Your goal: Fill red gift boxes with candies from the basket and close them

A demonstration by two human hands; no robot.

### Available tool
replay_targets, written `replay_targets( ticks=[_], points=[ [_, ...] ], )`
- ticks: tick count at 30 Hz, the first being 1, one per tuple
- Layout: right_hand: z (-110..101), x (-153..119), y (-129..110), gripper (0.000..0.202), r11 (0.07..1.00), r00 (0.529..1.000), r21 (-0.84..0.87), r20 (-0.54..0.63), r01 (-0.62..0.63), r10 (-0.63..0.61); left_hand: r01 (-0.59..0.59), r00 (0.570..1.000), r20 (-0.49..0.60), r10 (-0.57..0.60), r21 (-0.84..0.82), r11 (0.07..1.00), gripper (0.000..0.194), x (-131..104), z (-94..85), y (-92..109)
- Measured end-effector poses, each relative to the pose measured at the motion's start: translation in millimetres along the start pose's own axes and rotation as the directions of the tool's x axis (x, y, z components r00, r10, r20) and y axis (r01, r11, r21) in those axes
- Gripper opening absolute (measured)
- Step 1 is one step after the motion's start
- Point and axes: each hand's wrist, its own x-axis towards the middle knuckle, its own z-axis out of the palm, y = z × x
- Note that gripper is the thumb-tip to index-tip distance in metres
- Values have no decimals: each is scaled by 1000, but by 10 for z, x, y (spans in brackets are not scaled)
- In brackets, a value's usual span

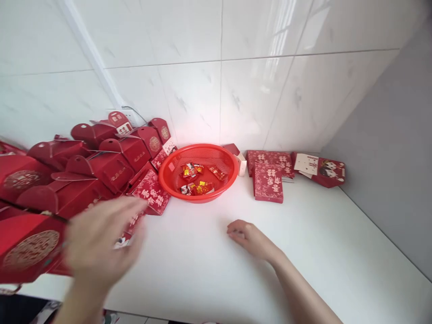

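My left hand (104,236), blurred by motion, is in front of a group of red gift boxes. Its fingers stretch forward with the thumb apart, and a patterned red candy box (153,193) shows just past the fingertips. I cannot tell whether it touches any box. My right hand (246,236) is low over the white tabletop (189,265), its fingers curled in and nothing visible in them. Beyond both hands stands a red plastic basket (199,198) with several small wrapped candies (202,186) inside.
Red handled gift boxes (111,168) crowd the left side. Flat red boxes (269,182) lie at the back right, beside a red and white box (319,168). A tiled wall (189,99) bounds the back and a grey panel (384,135) the right.
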Motion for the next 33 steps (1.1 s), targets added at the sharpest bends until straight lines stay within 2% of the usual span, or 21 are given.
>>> replay_targets(
  ticks=[1, 2, 3, 4, 5, 6, 8, 10, 12, 17, 22, 25, 29, 32, 33],
  points=[
    [-127, 23, 71, 18, 998, 997, -21, -50, -54, 53, -135, 983, 112, 145, -90, 987, 40, -1, 303, 186],
    [-282, 42, 164, 20, 993, 988, -48, -111, -110, 104, -214, 929, 255, 269, -224, 951, 34, -15, 618, 362],
    [-460, 54, 275, 22, 982, 971, -77, -179, -172, 156, -247, 828, 405, 388, -357, 901, 32, -44, 932, 518],
    [-653, 60, 402, 24, 963, 943, -108, -256, -247, 213, -236, 726, 515, 456, -436, 869, 35, -88, 1233, 644],
    [-851, 59, 540, 26, 933, 900, -140, -343, -333, 270, -215, 652, 588, 478, -462, 861, 43, -142, 1508, 736],
    [-1045, 57, 681, 29, 893, 847, -167, -429, -417, 315, -203, 607, 627, 489, -472, 858, 50, -202, 1749, 794],
    [-1381, 62, 952, 35, 812, 749, -212, -558, -544, 357, -156, 577, 672, 463, -466, 871, 57, -317, 2110, 828],
    [-1605, 109, 1184, 38, 739, 690, -256, -625, -623, 365, -119, 590, 686, 426, -448, 886, 61, -396, 2311, 803],
    [-1715, 220, 1371, 40, 678, 663, -308, -661, -668, 353, -104, 612, 682, 401, -433, 895, 61, -427, 2392, 774],
    [-1773, 624, 1732, 38, 567, 649, -407, -688, -716, 326, -81, 664, 664, 344, -393, 916, 61, -391, 2433, 771],
    [-1915, 752, 1903, 55, 518, 579, -371, -746, -771, 328, -63, 688, 653, 317, -382, 922, 60, -370, 2491, 773],
    [-2022, 666, 1829, 60, 527, 536, -350, -805, -775, 253, -57, 690, 649, 321, -393, 918, 60, -372, 2498, 774],
    [-2167, 463, 1589, 65, 580, 443, -299, -889, -758, 121, -34, 676, 668, 311, -394, 919, 61, -374, 2486, 795],
    [-2244, 229, 1315, 47, 761, 276, -282, -951, -584, -140, -23, 674, 672, 306, -396, 918, 61, -375, 2478, 802],
    [-2245, 137, 1197, 40, 784, 240, -290, -953, -549, -185, -21, 674, 672, 308, -399, 917, 60, -375, 2475, 800]
  ],
)
